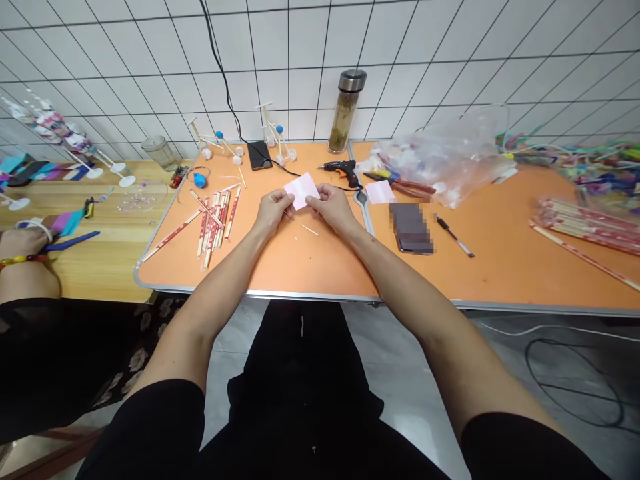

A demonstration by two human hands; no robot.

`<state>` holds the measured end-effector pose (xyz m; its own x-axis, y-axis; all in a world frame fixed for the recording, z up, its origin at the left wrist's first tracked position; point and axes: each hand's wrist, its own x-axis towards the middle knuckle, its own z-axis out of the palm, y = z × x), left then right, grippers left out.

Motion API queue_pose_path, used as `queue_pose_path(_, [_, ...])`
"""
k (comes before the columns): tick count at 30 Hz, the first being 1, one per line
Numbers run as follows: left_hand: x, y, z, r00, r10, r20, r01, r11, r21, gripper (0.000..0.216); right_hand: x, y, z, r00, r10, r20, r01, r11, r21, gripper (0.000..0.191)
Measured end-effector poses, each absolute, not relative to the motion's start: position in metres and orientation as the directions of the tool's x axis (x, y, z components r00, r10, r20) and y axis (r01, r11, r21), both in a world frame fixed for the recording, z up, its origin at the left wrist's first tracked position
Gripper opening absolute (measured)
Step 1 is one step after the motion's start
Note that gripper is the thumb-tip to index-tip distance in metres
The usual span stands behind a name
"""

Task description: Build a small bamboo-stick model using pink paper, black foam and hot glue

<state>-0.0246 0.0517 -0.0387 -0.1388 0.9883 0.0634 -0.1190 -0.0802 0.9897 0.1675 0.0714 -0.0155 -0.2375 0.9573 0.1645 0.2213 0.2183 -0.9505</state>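
Note:
A small square of pale pink paper (pixel 303 190) is held up between my two hands, just above the orange table. My left hand (pixel 271 212) pinches its left corner, and my right hand (pixel 334 205) pinches its lower right side. Below the paper, a short thin stick (pixel 310 230) lies on the tabletop. To the right of my right hand rests a second pink paper piece (pixel 380 192). Beyond my hands lies a black glue gun (pixel 343 170). Left of my left hand is a loose pile of chopsticks in red-and-white wrappers (pixel 216 220).
Two small stick models (pixel 280 143) with blue balls stand near the wall, beside a phone (pixel 259 155). A tea bottle (pixel 347 110), plastic bags (pixel 440 157), pliers (pixel 405 187), a pixelated dark object (pixel 411 228) and a pen (pixel 454 235) are around. Another person's arm (pixel 27 267) rests at far left.

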Motion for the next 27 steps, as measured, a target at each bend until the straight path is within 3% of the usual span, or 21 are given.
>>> queue_pose_path(3, [-0.027, 0.058, -0.041, -0.251, 0.966, 0.067, -0.16, -0.109, 0.981, 0.047, 0.176, 0.069, -0.01, -0.152, 0.95, 0.274, 0.466, 0.314, -0.827, 0.015])
queue_pose_path(6, [-0.029, 0.062, -0.041, -0.302, 0.95, 0.084, -0.197, -0.148, 0.969, 0.049, 0.185, 0.057, -0.001, -0.39, 0.856, 0.341, 0.553, 0.513, -0.656, 0.008])
queue_pose_path(9, [-0.029, 0.062, -0.041, -0.299, 0.951, 0.082, -0.212, -0.15, 0.966, 0.048, 0.188, 0.042, 0.005, -0.711, 0.671, 0.212, 0.487, 0.687, -0.54, 0.012])
queue_pose_path(13, [-0.029, 0.062, -0.042, -0.284, 0.956, 0.077, -0.224, -0.144, 0.964, 0.047, 0.18, 0.03, 0.004, -0.83, 0.554, 0.071, 0.492, 0.785, -0.377, 0.021])
queue_pose_path(23, [-0.031, 0.061, -0.041, -0.279, 0.955, 0.095, -0.215, -0.158, 0.964, 0.046, 0.17, 0.028, -0.005, -0.839, 0.541, 0.063, 0.508, 0.819, -0.266, 0.018])
queue_pose_path(27, [-0.032, 0.062, -0.042, -0.285, 0.953, 0.1, -0.23, -0.17, 0.958, 0.047, 0.17, 0.022, 0.001, -0.831, 0.556, 0.037, 0.513, 0.789, -0.338, 0.018])
